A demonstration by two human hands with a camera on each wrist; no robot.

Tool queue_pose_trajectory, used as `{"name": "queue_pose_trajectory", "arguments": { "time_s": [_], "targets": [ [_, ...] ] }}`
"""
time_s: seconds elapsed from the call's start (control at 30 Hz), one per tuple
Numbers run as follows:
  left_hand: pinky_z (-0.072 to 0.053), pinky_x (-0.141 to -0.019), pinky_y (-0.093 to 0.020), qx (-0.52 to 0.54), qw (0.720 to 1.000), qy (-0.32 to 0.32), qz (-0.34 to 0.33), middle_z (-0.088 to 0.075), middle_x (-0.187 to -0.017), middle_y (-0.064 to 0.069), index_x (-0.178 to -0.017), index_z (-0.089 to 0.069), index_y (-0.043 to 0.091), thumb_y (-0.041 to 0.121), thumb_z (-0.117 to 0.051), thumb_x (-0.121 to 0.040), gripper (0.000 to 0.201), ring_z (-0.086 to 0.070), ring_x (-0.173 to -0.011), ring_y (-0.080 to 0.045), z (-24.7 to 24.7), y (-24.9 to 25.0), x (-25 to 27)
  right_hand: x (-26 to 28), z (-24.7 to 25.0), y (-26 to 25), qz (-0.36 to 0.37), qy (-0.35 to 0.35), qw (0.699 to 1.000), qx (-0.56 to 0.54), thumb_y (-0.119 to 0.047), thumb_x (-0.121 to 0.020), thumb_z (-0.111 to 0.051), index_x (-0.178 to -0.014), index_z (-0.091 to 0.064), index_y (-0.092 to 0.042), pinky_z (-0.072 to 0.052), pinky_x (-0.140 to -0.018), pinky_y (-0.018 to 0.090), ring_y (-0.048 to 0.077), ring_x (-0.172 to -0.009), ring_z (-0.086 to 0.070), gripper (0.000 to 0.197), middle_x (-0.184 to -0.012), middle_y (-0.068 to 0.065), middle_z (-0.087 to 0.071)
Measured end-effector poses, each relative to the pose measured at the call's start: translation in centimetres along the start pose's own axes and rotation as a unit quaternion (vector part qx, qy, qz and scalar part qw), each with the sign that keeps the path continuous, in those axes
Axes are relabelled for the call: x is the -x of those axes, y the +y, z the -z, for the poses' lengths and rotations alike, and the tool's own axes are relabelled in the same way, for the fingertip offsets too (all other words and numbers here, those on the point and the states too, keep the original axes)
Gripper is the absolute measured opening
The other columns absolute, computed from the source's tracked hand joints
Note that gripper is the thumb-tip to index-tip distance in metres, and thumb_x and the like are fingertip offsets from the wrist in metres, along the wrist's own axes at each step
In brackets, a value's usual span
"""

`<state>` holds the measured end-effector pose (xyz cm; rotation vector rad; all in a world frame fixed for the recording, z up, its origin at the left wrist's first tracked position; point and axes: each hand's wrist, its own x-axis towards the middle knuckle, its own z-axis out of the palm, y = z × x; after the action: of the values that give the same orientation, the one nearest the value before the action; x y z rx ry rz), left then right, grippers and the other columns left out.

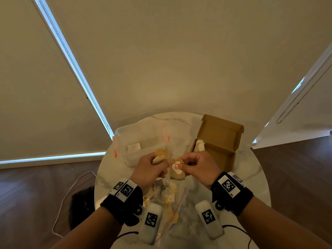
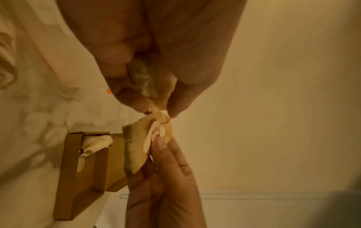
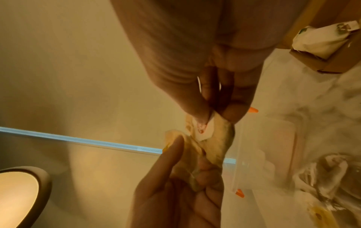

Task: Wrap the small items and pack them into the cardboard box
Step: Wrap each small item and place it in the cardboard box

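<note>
Packet (image 1: 177, 169) held between both grips, left hand (image 1: 149, 169) and right hand (image 1: 199, 166) each pinching it; box (image 1: 218, 141) lies beyond, nearer the right hand.

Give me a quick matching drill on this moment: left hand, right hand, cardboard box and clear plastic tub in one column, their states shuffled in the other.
Things:
1. left hand
2. right hand
3. cardboard box
4. clear plastic tub

States:
A. open, with one wrapped item inside
B. pinches the paper at its white sticker
C. stands at the table's far left, with orange clips
D. grips a paper-wrapped bundle

Pairs: 1-D, 2-B, 3-A, 4-C
</note>
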<state>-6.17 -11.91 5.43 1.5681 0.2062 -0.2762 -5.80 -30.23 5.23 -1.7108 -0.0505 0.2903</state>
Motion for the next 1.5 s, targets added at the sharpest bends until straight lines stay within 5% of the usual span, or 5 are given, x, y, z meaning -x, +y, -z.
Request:
{"name": "queue_pose_trajectory", "arguments": {
  "time_s": [0.27,0.5,0.93,1.2,1.5],
  "targets": [
    [-0.056,-0.077,-0.045,0.033,0.999,-0.028,0.004,-0.071,-0.091,-0.02,-0.095,-0.068,0.0,0.008,-0.054,-0.096,0.016,-0.065,-0.079,-0.026,1.1,0.0,0.2,-1.1,1.4,-0.3,0.025,0.095,0.994,0.045,-0.006,-0.08,-0.074,-0.087,-0.075,-0.012,-0.051,-0.057,0.023,0.01,-0.058,-0.06,0.009,-0.08,0.01,-0.073],
    [-0.055,-0.083,-0.029,-0.13,0.978,-0.083,-0.139,-0.072,-0.107,-0.001,-0.107,-0.071,0.018,0.026,-0.063,-0.088,0.022,-0.068,-0.096,-0.016,1.9,-0.1,0.3,-1.2,0.4,-2.2,0.099,0.085,0.989,0.073,-0.008,-0.081,-0.074,-0.087,-0.074,-0.01,-0.056,-0.061,0.025,0.013,-0.062,-0.066,0.007,-0.076,0.005,-0.073],
    [-0.06,-0.073,-0.034,-0.11,0.979,-0.102,-0.136,-0.075,-0.086,-0.002,-0.098,-0.071,0.009,0.007,-0.056,-0.095,0.015,-0.071,-0.08,-0.019,0.9,0.7,0.9,-0.6,-0.3,-2.1,0.1,0.022,0.993,0.059,-0.007,-0.083,-0.072,-0.092,-0.075,-0.004,-0.055,-0.059,0.022,0.015,-0.059,-0.068,0.011,-0.074,0.009,-0.074],
    [-0.059,-0.063,-0.032,-0.017,0.997,0.013,-0.078,-0.067,-0.076,-0.025,-0.102,-0.069,0.002,0.001,-0.055,-0.095,0.015,-0.07,-0.068,-0.024,1.1,-0.3,0.5,-1.3,0.9,-1.1,0.068,0.105,0.992,0.008,-0.006,-0.083,-0.071,-0.081,-0.073,-0.005,-0.056,-0.064,0.031,0.018,-0.059,-0.063,0.003,-0.072,0.013,-0.07],
    [-0.055,-0.077,-0.047,0.185,0.966,0.01,0.179,-0.058,-0.097,-0.023,-0.107,-0.062,-0.005,0.009,-0.054,-0.093,0.021,-0.06,-0.088,-0.039,1.8,-0.3,-0.5,-1.9,2.5,0.7,0.002,0.121,0.993,-0.01,-0.004,-0.084,-0.07,-0.08,-0.071,-0.011,-0.06,-0.067,0.035,0.026,-0.073,-0.07,0.008,-0.081,0.012,-0.074]
  ]
}}
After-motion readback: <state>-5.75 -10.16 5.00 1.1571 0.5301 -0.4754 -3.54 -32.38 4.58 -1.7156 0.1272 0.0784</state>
